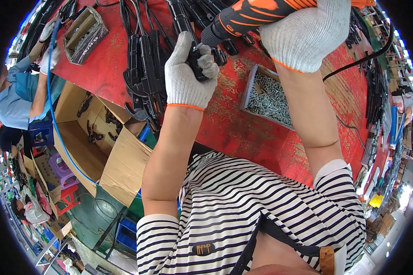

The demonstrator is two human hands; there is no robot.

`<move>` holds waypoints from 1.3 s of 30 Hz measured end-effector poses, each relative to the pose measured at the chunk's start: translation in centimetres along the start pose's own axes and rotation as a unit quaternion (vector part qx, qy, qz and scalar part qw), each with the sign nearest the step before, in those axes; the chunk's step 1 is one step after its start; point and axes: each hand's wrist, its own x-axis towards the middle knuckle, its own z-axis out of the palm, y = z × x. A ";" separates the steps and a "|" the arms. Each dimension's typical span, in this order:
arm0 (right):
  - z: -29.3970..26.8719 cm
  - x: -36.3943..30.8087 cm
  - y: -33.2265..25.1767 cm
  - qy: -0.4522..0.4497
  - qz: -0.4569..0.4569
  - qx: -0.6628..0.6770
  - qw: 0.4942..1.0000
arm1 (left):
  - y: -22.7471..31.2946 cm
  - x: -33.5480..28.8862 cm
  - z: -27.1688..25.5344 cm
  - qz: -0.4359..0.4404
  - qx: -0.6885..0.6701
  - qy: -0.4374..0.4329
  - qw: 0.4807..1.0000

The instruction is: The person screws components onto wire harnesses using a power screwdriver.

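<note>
Both my hands wear white knit gloves with orange cuffs. My left hand (190, 75) is closed around the end of a long black plastic part (196, 64), thumb pointing up along it. In my right hand (307, 36) is an orange-and-black power screwdriver (250, 19), its body slanting down to the left. The tip of its chuck reaches the black part beside my left thumb; the exact contact is too small to tell. Several similar black parts (144, 64) with cords lie bunched left of my left hand. An open box of small metal screws (270, 97) sits below my right wrist.
The worn red table (225, 128) spreads under everything. Another screw box (85, 36) stands far left, near a co-worker's gloved hand (50, 59). An open cardboard box (124, 169) holds dark parts beside the table. A blue hose (55, 123) hangs left; a black cable (365, 57) curves at right.
</note>
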 end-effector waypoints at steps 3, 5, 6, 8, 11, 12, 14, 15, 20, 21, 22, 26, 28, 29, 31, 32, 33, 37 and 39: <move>0.1 0.1 0.1 -0.014 0.002 0.007 1.000 | 0.0 0.1 0.0 0.005 0.009 0.003 1.000; 0.2 0.4 -0.1 -0.024 -0.010 0.002 1.000 | 0.0 0.1 0.0 0.001 0.000 -0.008 1.000; 0.2 0.8 -0.3 -0.004 0.104 0.219 0.970 | 0.0 0.0 0.1 0.001 0.000 -0.009 1.000; 0.2 0.8 -0.3 0.017 0.211 0.423 0.881 | -0.1 0.0 0.2 0.014 0.015 0.002 1.000; 0.3 0.4 0.2 -0.003 -0.005 -0.025 1.000 | 0.1 0.0 -0.2 0.000 0.019 -0.014 1.000; 0.3 0.4 0.2 -0.009 0.000 -0.019 1.000 | 0.1 0.0 -0.2 0.001 0.019 -0.014 1.000; 0.2 0.5 0.3 -0.015 0.006 -0.014 1.000 | 0.1 -0.1 0.0 0.008 0.017 -0.006 1.000; 0.1 0.5 0.3 -0.022 0.001 -0.017 1.000 | 0.1 -0.1 0.0 0.008 0.017 -0.006 1.000; 0.3 0.4 0.1 -0.024 0.001 -0.033 0.999 | 0.2 0.1 -0.1 -0.008 0.015 0.002 1.000; 0.4 0.3 0.1 -0.022 0.001 -0.027 0.999 | 0.2 0.1 0.0 -0.009 0.016 0.002 1.000; 0.4 0.3 0.1 -0.021 0.002 -0.022 1.000 | 0.2 0.0 0.1 0.000 0.022 0.003 1.000; -0.2 0.5 0.3 -0.060 -0.003 -0.018 0.998 | 0.3 -0.1 0.1 0.004 0.022 0.006 1.000; -0.3 0.7 0.2 -0.108 -0.008 -0.027 0.994 | 0.1 -0.2 0.3 0.017 0.029 0.015 0.999; -0.1 1.0 0.4 -0.107 -0.008 -0.027 0.994 | 0.0 -0.2 0.4 0.029 0.036 0.024 0.999; 0.6 1.4 0.7 -0.097 0.170 0.333 0.922 | 0.2 0.0 0.2 0.025 0.036 0.010 0.999; 0.9 1.4 0.6 -0.096 0.170 0.333 0.923 | 0.2 0.1 0.2 0.021 0.035 -0.004 0.999; 1.1 1.4 0.6 -0.119 0.071 0.165 0.977 | 0.1 0.1 0.2 0.020 0.035 -0.003 0.999; 1.2 1.5 0.7 -0.135 -0.030 -0.013 0.990 | 0.2 0.2 0.2 0.018 0.043 0.019 0.999; 1.2 1.6 0.7 -0.136 -0.028 -0.014 0.990 | 0.4 0.3 -0.1 0.008 0.041 0.019 0.999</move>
